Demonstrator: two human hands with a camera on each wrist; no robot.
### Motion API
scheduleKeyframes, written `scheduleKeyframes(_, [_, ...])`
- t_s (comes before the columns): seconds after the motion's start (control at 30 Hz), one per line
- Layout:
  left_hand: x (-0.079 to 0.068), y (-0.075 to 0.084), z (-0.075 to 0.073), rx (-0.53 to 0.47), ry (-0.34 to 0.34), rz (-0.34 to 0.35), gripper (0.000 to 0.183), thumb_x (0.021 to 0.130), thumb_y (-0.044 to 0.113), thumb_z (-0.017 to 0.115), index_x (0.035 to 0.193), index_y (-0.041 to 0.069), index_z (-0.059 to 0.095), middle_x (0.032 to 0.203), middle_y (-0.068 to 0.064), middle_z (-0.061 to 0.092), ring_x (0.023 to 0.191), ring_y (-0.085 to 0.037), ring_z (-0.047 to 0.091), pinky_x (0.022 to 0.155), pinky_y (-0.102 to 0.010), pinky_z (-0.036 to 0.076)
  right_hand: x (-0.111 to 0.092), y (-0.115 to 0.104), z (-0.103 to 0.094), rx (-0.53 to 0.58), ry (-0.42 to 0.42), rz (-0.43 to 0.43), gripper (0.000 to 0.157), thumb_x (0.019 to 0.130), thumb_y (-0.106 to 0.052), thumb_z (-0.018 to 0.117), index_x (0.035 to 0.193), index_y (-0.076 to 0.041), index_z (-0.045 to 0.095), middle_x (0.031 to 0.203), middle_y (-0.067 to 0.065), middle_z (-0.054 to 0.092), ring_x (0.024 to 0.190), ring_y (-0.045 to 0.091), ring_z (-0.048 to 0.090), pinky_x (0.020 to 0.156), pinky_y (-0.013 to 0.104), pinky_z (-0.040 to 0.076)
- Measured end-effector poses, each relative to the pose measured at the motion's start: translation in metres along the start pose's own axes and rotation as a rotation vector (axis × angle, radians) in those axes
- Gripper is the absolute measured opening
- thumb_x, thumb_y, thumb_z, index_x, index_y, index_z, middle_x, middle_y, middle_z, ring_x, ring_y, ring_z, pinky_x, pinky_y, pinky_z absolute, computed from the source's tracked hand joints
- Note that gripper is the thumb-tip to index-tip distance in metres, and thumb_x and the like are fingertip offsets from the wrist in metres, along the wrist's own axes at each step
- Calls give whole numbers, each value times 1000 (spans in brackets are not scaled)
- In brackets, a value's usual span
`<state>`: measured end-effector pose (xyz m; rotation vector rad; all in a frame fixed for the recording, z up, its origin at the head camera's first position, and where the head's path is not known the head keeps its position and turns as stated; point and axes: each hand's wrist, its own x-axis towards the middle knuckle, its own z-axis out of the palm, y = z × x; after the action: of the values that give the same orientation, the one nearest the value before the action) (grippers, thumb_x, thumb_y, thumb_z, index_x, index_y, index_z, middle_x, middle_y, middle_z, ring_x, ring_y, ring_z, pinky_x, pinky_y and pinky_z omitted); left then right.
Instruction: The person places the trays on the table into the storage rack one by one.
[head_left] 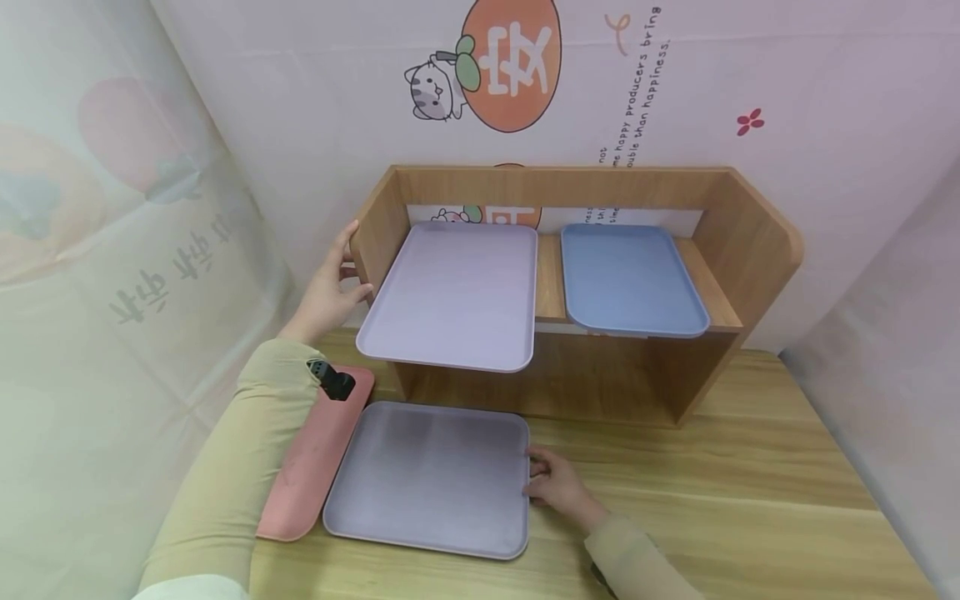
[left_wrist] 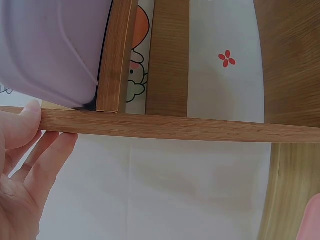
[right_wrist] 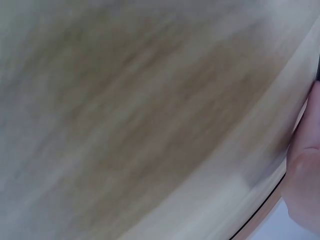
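A small wooden shelf stands on the table with two trays on its upper board. My left hand grips the left side panel; in the left wrist view, the thumb and fingers lie on opposite sides of its edge. Beside that panel rests a lilac tray, its front overhanging the board. To its right is a smaller blue tray. On the tabletop below lies a greyish-purple tray, and my right hand holds its right rim with bent fingers. The right wrist view is mostly blurred wood.
A pink tray lies left of the greyish-purple one, partly under my left sleeve. Wood-grain tabletop extends to the right. Printed white cloth hangs behind and at the sides.
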<state>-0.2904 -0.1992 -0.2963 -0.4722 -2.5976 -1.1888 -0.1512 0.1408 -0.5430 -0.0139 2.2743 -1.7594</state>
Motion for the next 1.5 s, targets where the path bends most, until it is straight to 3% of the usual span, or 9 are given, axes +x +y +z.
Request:
scheduleKeyframes(0.43, [0,1,1,-4,-9,-24,98,86,-6,63,150,41,5,130,-23,43,116,-42,51,92,-57,47,-7,-4,-5,-37,71,12,64,65,13,61,128,12,47,86,18,60,67,17,58,58,31,56])
scheduleKeyframes(0.67, [1,-2,0,-6,-3,-27,99,85,-6,63,150,42,5,130,-24,43,115,-42,52,91,-58,48,-6,2,-19,-70,40,17,68,65,12,58,132,11,43,88,17,60,68,17,58,59,30,55])
scheduleKeyframes(0.9, [1,-2,0,-1,-3,-17,99,85,-6,63,150,41,5,129,-24,43,115,-42,52,91,-58,47,-9,2,-31,-23,22,18,70,65,12,57,133,14,39,91,23,64,74,22,63,64,37,58])
scheduleKeyframes(1.07, [1,0,0,5,-6,-15,99,85,-6,63,150,40,4,129,-24,43,115,-43,51,92,-58,47,-13,4,-44,42,-31,-1,73,66,11,55,135,16,32,94,24,65,77,19,63,65,32,56])
scheduleKeyframes(1.23, [1,0,0,8,-9,-14,99,85,-5,64,150,40,4,130,-24,43,115,-43,51,92,-58,47,-16,9,-60,100,-103,-18,76,69,9,54,139,15,24,98,19,63,78,13,59,66,27,54])
scheduleKeyframes(1.5, [0,1,0,17,-7,-12,100,85,-5,64,150,40,4,130,-24,43,114,-43,52,91,-58,48,-20,18,-79,256,-180,53,77,79,7,54,145,5,14,106,7,56,81,11,59,67,27,54])
